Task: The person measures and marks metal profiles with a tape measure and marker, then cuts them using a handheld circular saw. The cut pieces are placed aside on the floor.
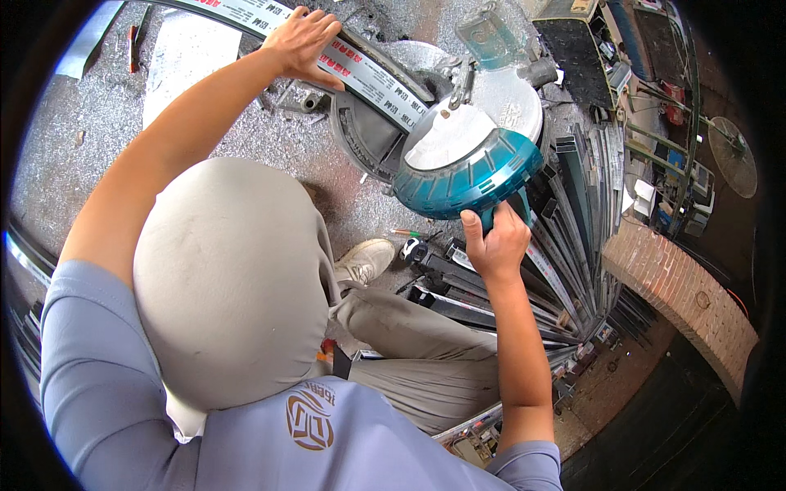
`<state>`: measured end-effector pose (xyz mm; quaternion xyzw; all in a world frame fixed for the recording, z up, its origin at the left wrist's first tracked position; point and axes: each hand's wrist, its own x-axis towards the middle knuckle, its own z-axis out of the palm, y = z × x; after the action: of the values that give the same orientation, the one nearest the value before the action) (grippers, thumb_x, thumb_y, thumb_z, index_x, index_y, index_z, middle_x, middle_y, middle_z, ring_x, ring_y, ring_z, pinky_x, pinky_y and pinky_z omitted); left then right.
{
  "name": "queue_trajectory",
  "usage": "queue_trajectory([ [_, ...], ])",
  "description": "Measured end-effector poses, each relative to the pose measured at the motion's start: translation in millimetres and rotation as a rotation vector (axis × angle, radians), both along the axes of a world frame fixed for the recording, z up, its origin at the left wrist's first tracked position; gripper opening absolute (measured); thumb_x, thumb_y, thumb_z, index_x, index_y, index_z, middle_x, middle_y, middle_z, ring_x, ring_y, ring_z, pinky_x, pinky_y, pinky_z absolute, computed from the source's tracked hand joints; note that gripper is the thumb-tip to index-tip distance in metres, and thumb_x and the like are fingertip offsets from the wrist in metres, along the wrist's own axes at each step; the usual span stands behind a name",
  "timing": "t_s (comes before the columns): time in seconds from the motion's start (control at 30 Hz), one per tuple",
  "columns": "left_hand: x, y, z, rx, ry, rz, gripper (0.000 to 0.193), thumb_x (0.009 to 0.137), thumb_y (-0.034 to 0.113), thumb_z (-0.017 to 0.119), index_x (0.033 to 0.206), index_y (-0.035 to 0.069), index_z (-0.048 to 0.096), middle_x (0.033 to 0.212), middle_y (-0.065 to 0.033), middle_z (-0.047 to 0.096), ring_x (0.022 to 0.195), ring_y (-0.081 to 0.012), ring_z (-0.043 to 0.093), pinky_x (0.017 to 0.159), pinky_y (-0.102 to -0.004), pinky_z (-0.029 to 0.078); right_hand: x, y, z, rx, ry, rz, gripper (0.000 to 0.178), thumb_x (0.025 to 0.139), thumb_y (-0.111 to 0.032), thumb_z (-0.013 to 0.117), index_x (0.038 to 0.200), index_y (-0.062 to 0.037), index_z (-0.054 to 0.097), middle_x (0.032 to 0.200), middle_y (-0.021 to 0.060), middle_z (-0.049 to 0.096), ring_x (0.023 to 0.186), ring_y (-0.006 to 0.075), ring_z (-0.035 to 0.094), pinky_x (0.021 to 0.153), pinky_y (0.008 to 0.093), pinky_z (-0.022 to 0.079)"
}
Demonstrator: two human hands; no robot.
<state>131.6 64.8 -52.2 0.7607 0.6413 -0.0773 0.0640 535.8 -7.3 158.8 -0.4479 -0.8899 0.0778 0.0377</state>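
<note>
Head view shows the left hand [304, 47] spread broadly across a long, film-covered profile [372, 84], thumb well apart from the other fingers, holding it between them. The profile runs from beneath these fingers toward a teal-guarded saw [467, 182], whose handle the right hand's [499, 244] fingers wrap closely; a tape measure [413, 250] lies left of them.

Left arm [184, 141] outstretched, left hand [303, 47] in wide grip; right hand [499, 243] (closer in) curled.
</note>
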Motion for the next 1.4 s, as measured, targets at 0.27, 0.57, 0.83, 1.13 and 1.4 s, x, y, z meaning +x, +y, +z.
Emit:
queue_trajectory([
  [0.27,-2,-2,-11,0.226,-0.115,-0.022,0.129,0.066,0.088,0.070,0.166,0.029,0.013,0.162,-0.0091,0.034,0.139,-0.0271,0.048,0.117,-0.0508,0.031,-1,9,6,-0.132,-0.045,-0.019,0.071,0.089,-0.067,0.067,0.090,0.0040,0.065,0.078,0.0280,0.068,0.072,0.0499,0.066,0.064,0.0536,0.054],
  [0.57,18,6,26,0.027,-0.094,0.075,0.116,0.063,0.073,0.082,0.156,0.019,0.040,0.159,-0.0153,0.039,0.148,-0.0383,0.036,0.126,-0.0581,0.017,-6,-1,8,-0.041,-0.097,-0.075,0.079,0.089,-0.076,0.058,0.080,0.0024,0.064,0.074,0.0235,0.068,0.070,0.0417,0.070,0.063,0.0483,0.056],
  [0.83,59,14,91,-0.216,0.192,0.149,0.119,0.067,0.075,0.081,0.161,0.019,0.033,0.167,-0.0153,0.032,0.156,-0.0352,0.025,0.126,-0.0600,0.010,-2,-10,-2,-0.085,-0.090,-0.155,0.093,0.088,-0.088,0.043,0.075,0.0001,0.069,0.075,0.0223,0.071,0.073,0.0410,0.072,0.069,0.0478,0.059],
  [1.13,69,13,97,-0.211,0.226,0.165,0.118,0.068,0.069,0.084,0.162,0.021,0.032,0.167,-0.0123,0.032,0.156,-0.0346,0.026,0.126,-0.0618,0.009,-3,-28,-35,-0.021,-0.051,-0.169,0.090,0.088,-0.085,0.047,0.080,0.0009,0.070,0.078,0.0215,0.072,0.076,0.0371,0.073,0.072,0.0439,0.059],
  [1.4,73,13,95,-0.214,0.296,0.163,0.119,0.068,0.074,0.082,0.162,0.022,0.031,0.166,-0.0117,0.033,0.155,-0.0347,0.027,0.125,-0.0641,0.012,-5,-34,-50,-0.066,-0.073,-0.190,0.092,0.086,-0.087,0.046,0.089,-0.0002,0.075,0.092,0.0218,0.075,0.088,0.0351,0.075,0.078,0.0424,0.059],
])
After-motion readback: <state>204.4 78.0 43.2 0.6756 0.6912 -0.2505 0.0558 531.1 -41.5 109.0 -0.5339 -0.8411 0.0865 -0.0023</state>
